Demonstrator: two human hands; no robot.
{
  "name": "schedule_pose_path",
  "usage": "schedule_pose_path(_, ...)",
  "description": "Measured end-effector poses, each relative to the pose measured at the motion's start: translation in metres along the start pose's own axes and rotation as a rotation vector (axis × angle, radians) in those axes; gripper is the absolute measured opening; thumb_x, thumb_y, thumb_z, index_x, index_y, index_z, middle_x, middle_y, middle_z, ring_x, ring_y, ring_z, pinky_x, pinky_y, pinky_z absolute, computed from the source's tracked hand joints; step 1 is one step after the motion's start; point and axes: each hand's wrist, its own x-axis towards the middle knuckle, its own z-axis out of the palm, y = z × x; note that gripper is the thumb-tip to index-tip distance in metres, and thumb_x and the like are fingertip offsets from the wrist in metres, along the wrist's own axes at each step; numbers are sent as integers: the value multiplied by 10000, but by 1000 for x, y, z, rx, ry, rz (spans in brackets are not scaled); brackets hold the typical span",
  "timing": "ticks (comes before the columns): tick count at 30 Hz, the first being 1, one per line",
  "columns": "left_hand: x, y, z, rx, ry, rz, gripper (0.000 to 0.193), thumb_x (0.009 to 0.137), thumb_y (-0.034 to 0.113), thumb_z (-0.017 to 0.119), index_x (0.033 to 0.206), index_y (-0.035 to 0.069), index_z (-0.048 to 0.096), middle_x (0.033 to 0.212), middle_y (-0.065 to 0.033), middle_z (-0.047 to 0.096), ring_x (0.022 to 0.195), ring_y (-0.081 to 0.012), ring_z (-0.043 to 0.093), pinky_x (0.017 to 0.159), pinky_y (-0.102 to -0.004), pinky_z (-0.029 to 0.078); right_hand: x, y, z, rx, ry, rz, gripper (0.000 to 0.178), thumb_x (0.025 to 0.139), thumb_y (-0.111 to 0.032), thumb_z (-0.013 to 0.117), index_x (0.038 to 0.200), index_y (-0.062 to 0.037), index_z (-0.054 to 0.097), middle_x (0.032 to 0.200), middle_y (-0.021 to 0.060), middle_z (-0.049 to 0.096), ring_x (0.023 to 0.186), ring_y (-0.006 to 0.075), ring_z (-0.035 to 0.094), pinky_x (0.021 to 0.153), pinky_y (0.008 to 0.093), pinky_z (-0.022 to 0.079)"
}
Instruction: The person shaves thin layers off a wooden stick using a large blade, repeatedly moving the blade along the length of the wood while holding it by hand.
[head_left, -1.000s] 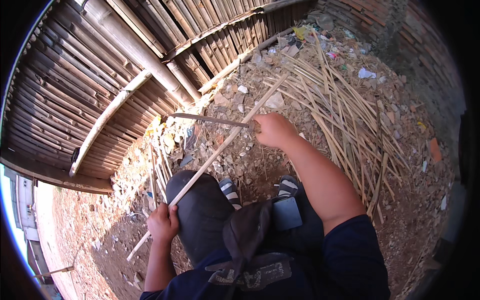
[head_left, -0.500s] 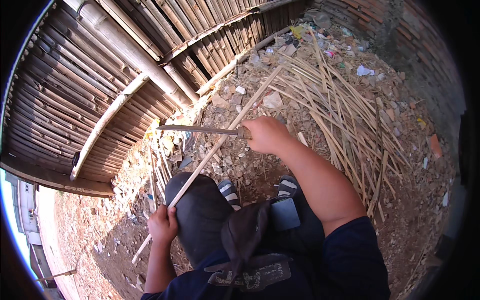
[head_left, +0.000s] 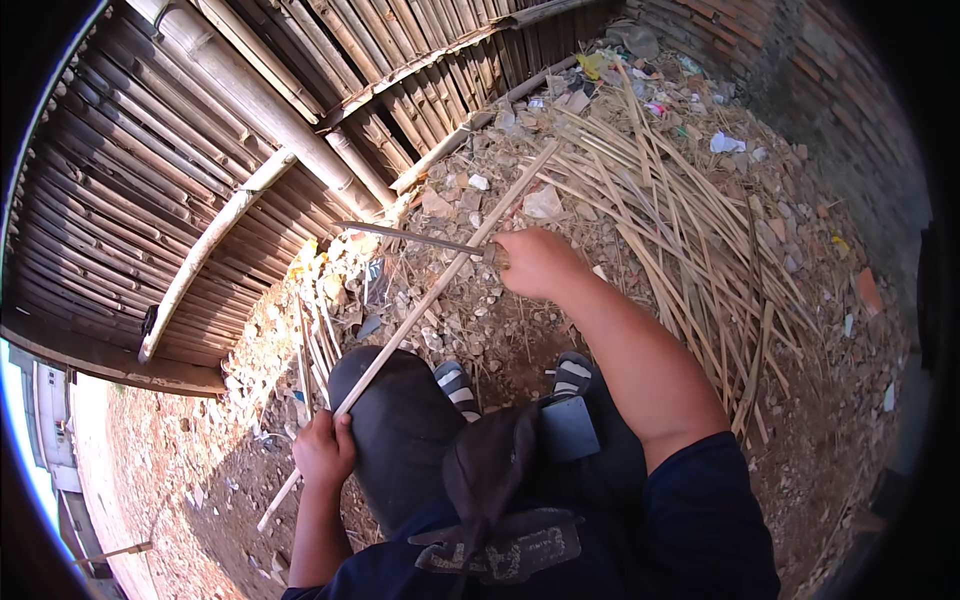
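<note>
A long pale bamboo strip (head_left: pixel 415 318) slants from beside my left knee up to the right, over the rubble. My left hand (head_left: pixel 324 448) is closed around its lower part, thumb on top, and a short end sticks out below the fist. In my right hand (head_left: pixel 540 264) is a long-bladed knife (head_left: pixel 415 238), gripped by its handle. The blade points left and crosses the strip's upper half, close to or against it; I cannot tell how firmly they touch. My fingers hide most of the handle.
A pile of split bamboo strips (head_left: pixel 690 240) covers the ground at the right. More strips (head_left: pixel 318 340) lie beside my left knee. A bamboo-pole wall (head_left: pixel 150 210) stands at the left, a brick wall (head_left: pixel 830 110) at the far right. Stones and litter (head_left: pixel 540 203) cover the ground.
The knife blade has tilted, its tip rising and shifting right, and my right hand has moved slightly right. The bamboo strip has slid a little down and left.
</note>
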Motion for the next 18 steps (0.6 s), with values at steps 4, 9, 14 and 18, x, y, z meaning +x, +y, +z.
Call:
schedule_pose_path(4,-3,-6,2,-21,-11,0,349,980,323,632,764,64,541,667,-188,614,625,-435,627,558,-540,465,-1,-2,4,14,-39,-70,341,761,-122,656,1096,-76,703,1046,195,728,1036,395,694,890,507,562)
schedule_pose_path(9,9,13,-13,69,35,53,344,975,337,644,781,71,547,664,-169,624,619,-415,641,558,-526,485,16,42,34,-5,-34,23,384,777,-121,657,1157,-82,706,1091,196,723,1077,381,689,916,491,561)
schedule_pose_path(14,13,11,-12,100,14,41,352,980,342,638,777,71,545,669,-172,632,621,-420,646,565,-529,493,7,18,10,-56,-95,105,438,793,-116,651,1227,-91,705,1151,201,714,1118,369,682,950,486,556)
schedule_pose_path(18,11,3,0,-5,18,32,363,992,342,625,776,63,540,679,-182,638,624,-433,642,567,-539,487,2,13,2,29,21,16,486,781,-106,646,1263,-76,692,1144,228,712,1087,385,689,946,481,555)
